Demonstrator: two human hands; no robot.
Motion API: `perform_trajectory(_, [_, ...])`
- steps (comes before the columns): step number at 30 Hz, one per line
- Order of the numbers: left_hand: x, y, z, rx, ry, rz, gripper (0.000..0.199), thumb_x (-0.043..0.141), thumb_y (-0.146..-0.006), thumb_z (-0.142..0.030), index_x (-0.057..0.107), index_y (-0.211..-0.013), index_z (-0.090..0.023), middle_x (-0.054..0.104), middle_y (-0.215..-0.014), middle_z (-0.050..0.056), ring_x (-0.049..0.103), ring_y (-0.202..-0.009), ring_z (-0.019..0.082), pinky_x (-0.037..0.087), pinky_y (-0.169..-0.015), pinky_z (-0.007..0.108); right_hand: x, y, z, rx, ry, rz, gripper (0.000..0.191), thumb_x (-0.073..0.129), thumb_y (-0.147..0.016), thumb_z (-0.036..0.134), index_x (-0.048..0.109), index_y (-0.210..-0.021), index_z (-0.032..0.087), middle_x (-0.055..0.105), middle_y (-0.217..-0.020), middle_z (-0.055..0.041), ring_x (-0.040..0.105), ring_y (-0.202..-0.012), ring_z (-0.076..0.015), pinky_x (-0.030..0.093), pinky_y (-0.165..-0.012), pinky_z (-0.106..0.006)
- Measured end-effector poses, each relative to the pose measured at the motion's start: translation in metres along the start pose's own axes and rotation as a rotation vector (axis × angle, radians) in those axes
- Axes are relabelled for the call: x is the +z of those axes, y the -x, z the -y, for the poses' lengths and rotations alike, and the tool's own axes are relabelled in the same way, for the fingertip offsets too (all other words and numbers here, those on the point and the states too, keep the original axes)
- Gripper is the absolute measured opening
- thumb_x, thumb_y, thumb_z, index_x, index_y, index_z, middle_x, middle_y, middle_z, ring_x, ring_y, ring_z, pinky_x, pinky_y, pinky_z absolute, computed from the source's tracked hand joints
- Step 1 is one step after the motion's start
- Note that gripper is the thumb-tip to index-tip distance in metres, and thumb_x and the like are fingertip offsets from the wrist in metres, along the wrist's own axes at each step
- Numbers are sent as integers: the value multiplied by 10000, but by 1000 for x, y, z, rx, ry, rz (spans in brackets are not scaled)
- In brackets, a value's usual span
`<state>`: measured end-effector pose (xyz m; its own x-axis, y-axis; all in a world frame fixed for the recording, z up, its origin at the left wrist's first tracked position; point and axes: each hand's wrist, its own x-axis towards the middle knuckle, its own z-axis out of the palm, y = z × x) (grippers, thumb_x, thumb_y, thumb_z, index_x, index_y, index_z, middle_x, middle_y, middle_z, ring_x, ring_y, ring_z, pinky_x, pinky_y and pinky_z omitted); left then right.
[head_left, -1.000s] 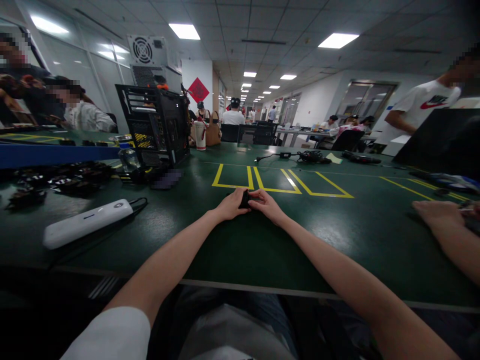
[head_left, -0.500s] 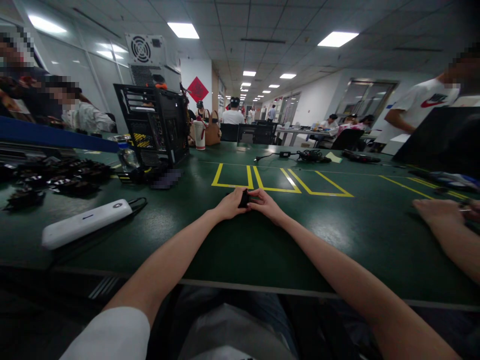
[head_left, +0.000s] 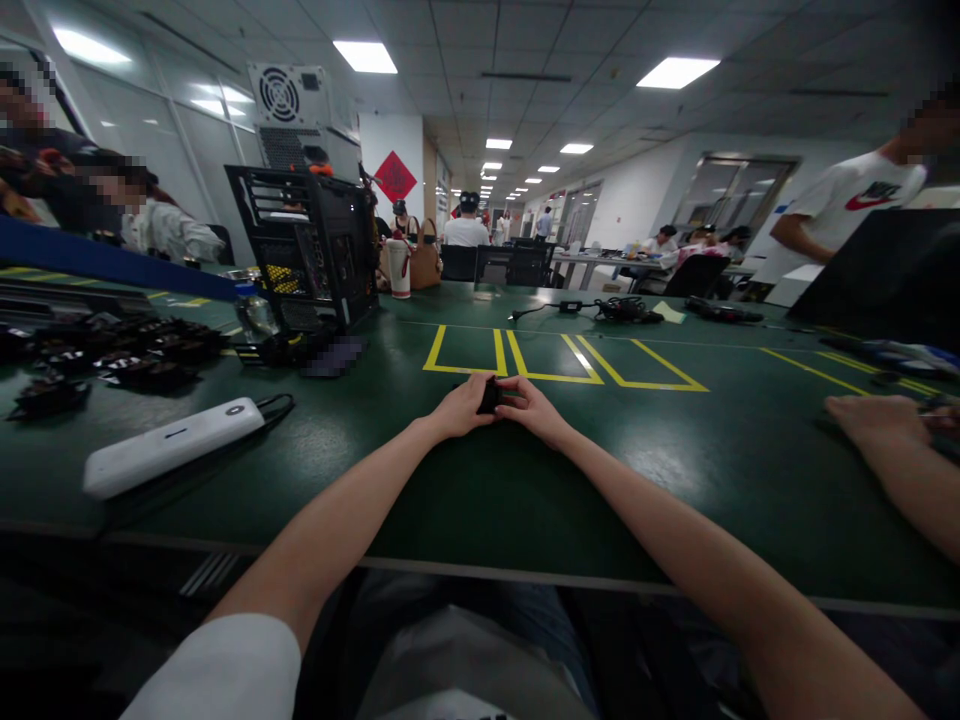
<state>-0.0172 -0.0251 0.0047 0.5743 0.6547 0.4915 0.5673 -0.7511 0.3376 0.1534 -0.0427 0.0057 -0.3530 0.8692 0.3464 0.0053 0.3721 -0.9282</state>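
Observation:
Between my two hands is a small black object (head_left: 490,397), mostly covered by fingers, so its exact kind does not show. My left hand (head_left: 463,408) is closed around its left side. From the right, the thumb and fingers of my right hand (head_left: 529,410) pinch its edge. Both hands are low over the green table (head_left: 480,480), just in front of the yellow tape outlines (head_left: 517,378).
A white elongated device (head_left: 172,447) with a black strap lies at left. Behind it are several black parts (head_left: 150,360), a bottle (head_left: 256,318) and an open computer case (head_left: 307,250). Black cables (head_left: 626,312) lie farther back. Another person's hand (head_left: 877,418) rests at right.
My hands stay almost in place around the black object, which looks slightly turned. At far left, the blue bar's near end has tilted or shifted upward a little.

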Motion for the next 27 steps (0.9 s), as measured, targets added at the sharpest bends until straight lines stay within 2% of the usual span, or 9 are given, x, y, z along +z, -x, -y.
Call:
perform_trajectory(6, [2,-1,1,16,1,-18,626,595,-669,-345,279,-1171,-149,411,-1130,118,460,-1022,257,386,-864,407,3,-1,2,13,2,-24,254,618,-651,256,508,-874,207,548,-937,-9,577,-812,-140,447,-815,-357])
perform_trajectory(13, [2,-1,2,8,21,-17,632,603,-662,-342,285,-1169,-140,422,-1116,123,462,-1014,260,387,-854,411,0,-3,-2,12,47,15,339,594,-676,257,496,-997,209,530,-1023,-43,562,-890,-169,448,-804,-357])
perform_trajectory(18, [3,-1,3,17,25,-16,634,599,-665,-350,282,-1171,-138,418,-1126,125,456,-1027,259,387,-860,403,0,-1,-3,-35,14,-9,315,639,-634,225,499,-915,208,528,-987,-15,551,-914,-154,426,-856,-342])
perform_trajectory(22, [3,-1,3,9,4,-12,638,600,-665,-352,277,-1174,-142,417,-1126,123,462,-1020,260,394,-854,401,1,-2,-2,-18,30,-12,251,619,-653,252,503,-870,203,540,-965,-18,570,-831,-142,448,-817,-353])
perform_trajectory(27, [2,-1,2,2,-6,-7,638,599,-667,-351,275,-1174,-139,414,-1132,126,459,-1022,263,393,-856,403,0,-2,-3,-13,48,7,336,598,-675,247,492,-993,216,529,-998,-33,560,-871,-150,440,-829,-355])
